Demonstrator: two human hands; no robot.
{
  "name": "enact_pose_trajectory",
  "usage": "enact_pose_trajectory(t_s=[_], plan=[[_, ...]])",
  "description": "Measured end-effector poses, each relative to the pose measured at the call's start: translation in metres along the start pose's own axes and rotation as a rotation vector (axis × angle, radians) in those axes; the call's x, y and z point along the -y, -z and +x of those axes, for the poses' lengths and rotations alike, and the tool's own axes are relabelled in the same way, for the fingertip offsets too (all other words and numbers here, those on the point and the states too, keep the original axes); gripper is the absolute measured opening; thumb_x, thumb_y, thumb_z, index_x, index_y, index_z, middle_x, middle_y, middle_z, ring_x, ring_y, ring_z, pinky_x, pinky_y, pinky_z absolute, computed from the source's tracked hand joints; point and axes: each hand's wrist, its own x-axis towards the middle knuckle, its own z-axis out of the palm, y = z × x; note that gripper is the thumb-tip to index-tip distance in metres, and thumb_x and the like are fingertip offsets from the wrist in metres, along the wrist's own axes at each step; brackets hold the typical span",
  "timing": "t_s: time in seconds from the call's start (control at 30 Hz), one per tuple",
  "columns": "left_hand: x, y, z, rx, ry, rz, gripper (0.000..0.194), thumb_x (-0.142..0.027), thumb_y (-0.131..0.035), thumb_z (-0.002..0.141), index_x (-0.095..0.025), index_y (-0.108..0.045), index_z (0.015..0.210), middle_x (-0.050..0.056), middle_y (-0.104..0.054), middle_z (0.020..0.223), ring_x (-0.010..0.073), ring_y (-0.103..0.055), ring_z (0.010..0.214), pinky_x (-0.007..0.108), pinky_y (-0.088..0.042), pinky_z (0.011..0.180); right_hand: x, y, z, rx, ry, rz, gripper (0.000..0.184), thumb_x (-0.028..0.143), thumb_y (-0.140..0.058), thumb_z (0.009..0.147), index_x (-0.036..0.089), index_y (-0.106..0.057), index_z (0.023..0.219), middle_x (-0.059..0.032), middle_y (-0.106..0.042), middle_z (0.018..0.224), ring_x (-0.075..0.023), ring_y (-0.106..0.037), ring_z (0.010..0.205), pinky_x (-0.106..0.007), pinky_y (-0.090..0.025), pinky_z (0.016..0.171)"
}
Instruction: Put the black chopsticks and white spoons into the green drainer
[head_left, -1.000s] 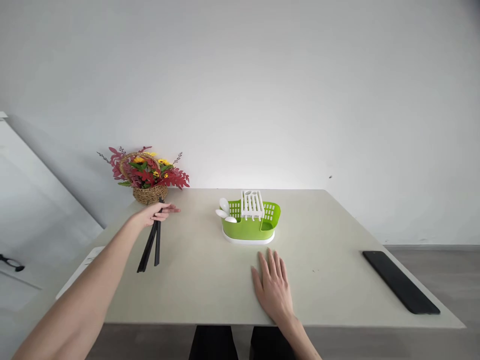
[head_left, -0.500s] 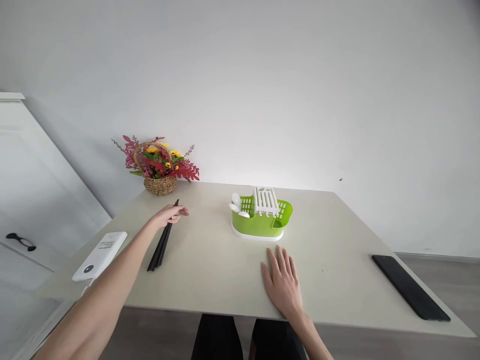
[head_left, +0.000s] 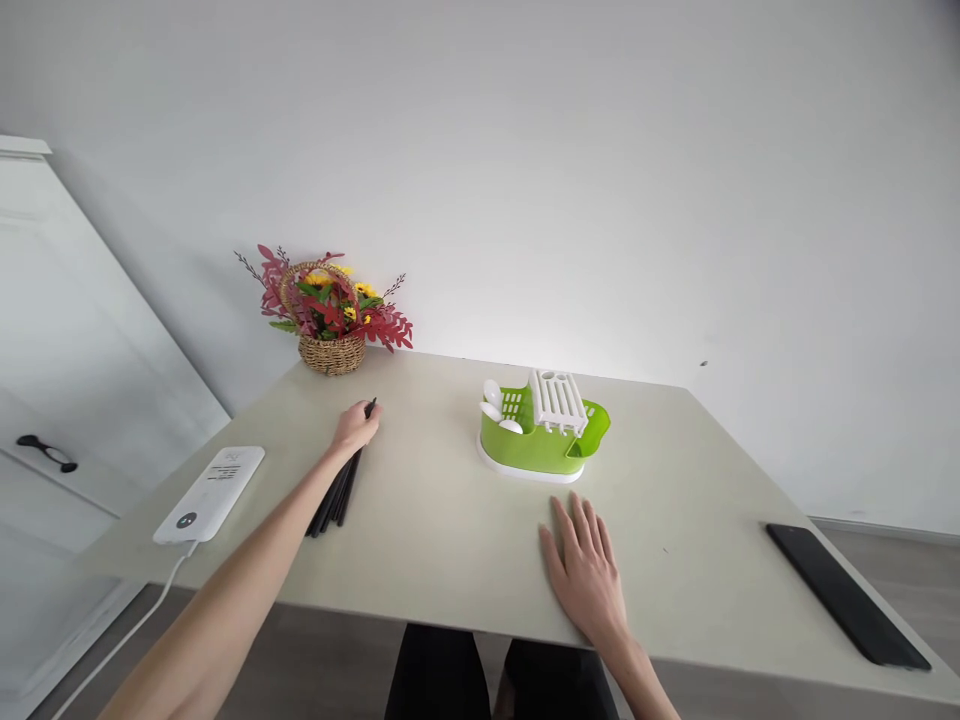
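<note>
My left hand (head_left: 356,428) is closed around the far end of a bundle of black chopsticks (head_left: 335,500). Their tips poke out past my fingers, and their near ends lie spread on the table. My right hand (head_left: 589,570) rests palm down on the tabletop with its fingers stretched out, holding nothing. Just beyond its fingertips stands a green utensil caddy (head_left: 531,447) on a white base. Several white spoons (head_left: 496,405) sit in its left part, and a white slotted rack (head_left: 559,402) spans its middle.
A wicker basket (head_left: 331,355) of artificial flowers stands at the back left. A white device (head_left: 214,495) with a cable lies on the left side, and a black phone (head_left: 846,595) lies near the right edge. A wall rises behind the table (head_left: 450,540).
My left hand has closed on the chopsticks, whose near ends have spread a little. The view has shifted slightly. My right hand stays flat on the table.
</note>
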Motion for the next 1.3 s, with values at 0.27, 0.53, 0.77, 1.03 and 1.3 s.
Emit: enact_pose_trajectory(t_s=[0.27,0.53,0.77,1.03,1.3], plan=[[0.012,-0.015,-0.004,-0.116,-0.131,0.39,0.025,-0.035,-0.061,0.096,-0.021,-0.069,0.114,0.016,-0.077,0.103,0.0341,-0.072,0.107,0.035,-0.053,0.086,0.001,0.002,-0.003,-0.004,-0.005,-0.006,0.07,0.06,-0.026,0.109,0.019,-0.047,0.161,-0.0084,-0.033,0.173,-0.0294,-0.024,0.162,-0.052,-0.024,0.131],[0.01,-0.03,-0.021,-0.122,-0.253,0.554,0.027,-0.031,-0.052,0.102,-0.021,-0.065,0.124,0.017,-0.074,0.121,0.0326,-0.07,0.11,0.037,-0.052,0.09,0.003,0.005,-0.003,-0.004,-0.012,0.001,0.07,0.06,-0.025,0.108,0.02,-0.046,0.161,-0.0066,-0.033,0.173,-0.0273,-0.025,0.162,-0.05,-0.022,0.132],[0.016,-0.043,-0.029,-0.165,-0.373,0.623,0.03,-0.03,-0.044,0.104,-0.019,-0.063,0.124,0.019,-0.066,0.123,0.0334,-0.066,0.113,0.039,-0.052,0.086,0.003,0.007,-0.005,-0.001,-0.025,0.018,0.071,0.062,-0.025,0.108,0.021,-0.047,0.161,-0.0063,-0.033,0.173,-0.0281,-0.025,0.162,-0.052,-0.023,0.132],[0.024,-0.043,-0.021,-0.251,-0.461,0.615,0.022,-0.027,-0.053,0.097,-0.017,-0.064,0.113,0.019,-0.063,0.112,0.0363,-0.061,0.11,0.05,-0.049,0.099,0.001,0.008,-0.004,0.001,0.002,0.027,0.065,0.058,-0.031,0.109,0.021,-0.047,0.161,-0.0066,-0.033,0.173,-0.0292,-0.023,0.162,-0.054,-0.024,0.132],[-0.028,-0.033,-0.046,-0.273,-0.784,0.399,0.02,-0.03,-0.052,0.102,-0.021,-0.06,0.118,0.015,-0.059,0.12,0.0299,-0.059,0.118,0.049,-0.045,0.108,-0.001,0.008,-0.003,-0.051,0.042,0.057,0.062,0.055,-0.035,0.109,0.021,-0.048,0.159,-0.0074,-0.036,0.172,-0.0307,-0.024,0.162,-0.056,-0.027,0.131]])
